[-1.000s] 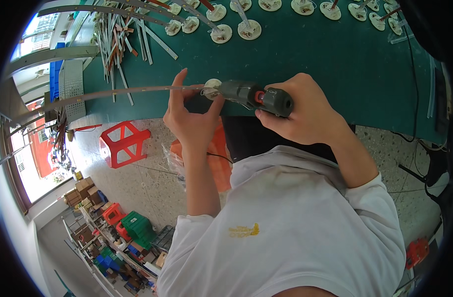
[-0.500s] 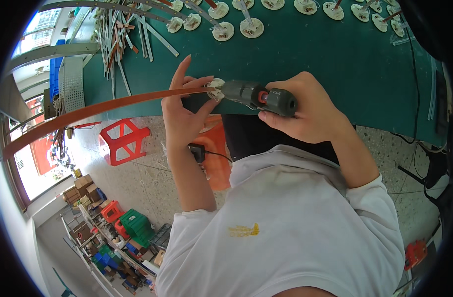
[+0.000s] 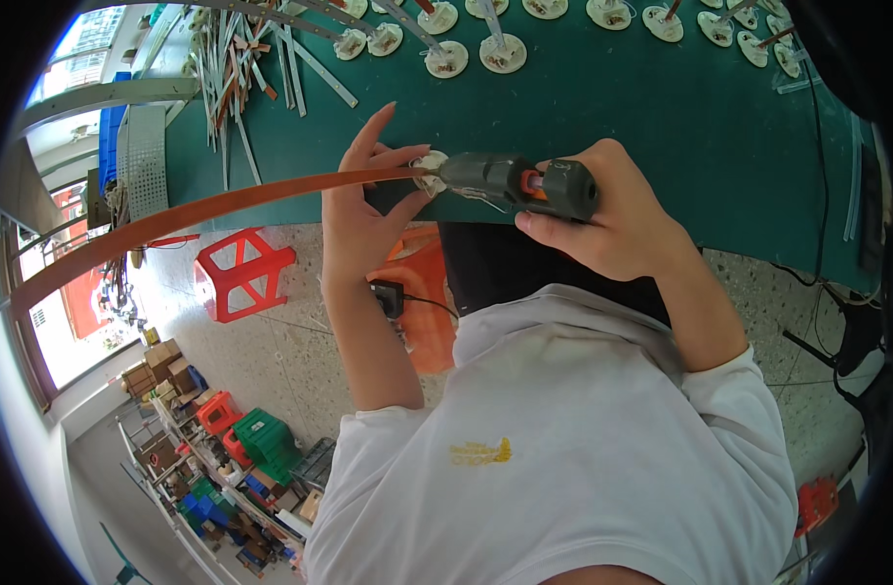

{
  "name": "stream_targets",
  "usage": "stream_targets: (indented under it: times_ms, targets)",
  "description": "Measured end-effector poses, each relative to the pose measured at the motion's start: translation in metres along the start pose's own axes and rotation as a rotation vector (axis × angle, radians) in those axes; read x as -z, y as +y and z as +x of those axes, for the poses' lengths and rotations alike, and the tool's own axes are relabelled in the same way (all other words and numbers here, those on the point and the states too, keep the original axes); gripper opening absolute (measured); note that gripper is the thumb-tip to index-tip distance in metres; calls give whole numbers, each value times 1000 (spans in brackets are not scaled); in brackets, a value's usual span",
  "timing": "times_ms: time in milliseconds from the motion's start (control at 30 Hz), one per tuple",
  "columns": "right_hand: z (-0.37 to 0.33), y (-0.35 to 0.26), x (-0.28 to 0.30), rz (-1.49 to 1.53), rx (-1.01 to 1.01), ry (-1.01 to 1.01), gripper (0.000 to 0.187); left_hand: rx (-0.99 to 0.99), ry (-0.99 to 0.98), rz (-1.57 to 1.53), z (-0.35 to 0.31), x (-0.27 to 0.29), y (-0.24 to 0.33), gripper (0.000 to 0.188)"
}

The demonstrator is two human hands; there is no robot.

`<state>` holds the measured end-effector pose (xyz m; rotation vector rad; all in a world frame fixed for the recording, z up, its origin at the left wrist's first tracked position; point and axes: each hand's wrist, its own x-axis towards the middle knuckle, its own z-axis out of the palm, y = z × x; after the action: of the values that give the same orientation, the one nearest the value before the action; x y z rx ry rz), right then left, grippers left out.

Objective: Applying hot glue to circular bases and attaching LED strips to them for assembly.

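Left hand [image 3: 363, 219] pinches a pale disc [image 3: 429, 164] left of the dark tool [image 3: 490, 178], which the right hand [image 3: 622, 210] grips; farther left, a green crate [image 3: 264, 441], contents indistinct.

The person's rocking a loose white tee [image 3: 602, 497] with baggy short sleeves [image 3: 378, 434], tbh pretty wrinkled. There's a small yellow print [image 3: 480, 452] on the front, kinda patchy looking, and a faint brownish smudge [image 3: 532, 336] up by the rumpled hem [image 3: 583, 304]. Black bottoms [image 3: 485, 258] past that. Left hand [image 3: 358, 219] and right hand [image 3: 617, 214] are both bare, forearms [image 3: 373, 341] too.
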<state>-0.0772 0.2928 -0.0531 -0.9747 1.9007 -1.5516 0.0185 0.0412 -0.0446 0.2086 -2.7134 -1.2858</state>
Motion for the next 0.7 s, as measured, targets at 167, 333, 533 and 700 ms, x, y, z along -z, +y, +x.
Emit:
stream_targets:
  times_ms: [167,333,533,700]
  targets:
    - [1,0,0,-45,8,1,27,-19,-3,-8,2,0,-2,84]
    - [1,-1,-1,-80,9,-3,27,-21,-9,-7,0,1,-4,84]
    - [0,-2,-1,-99,17,6,27,4,-23,40,-1,1,-2,86]
    - [1,-2,-3,-114,13,12,27,-13,11,-28,-1,-1,-4,84]
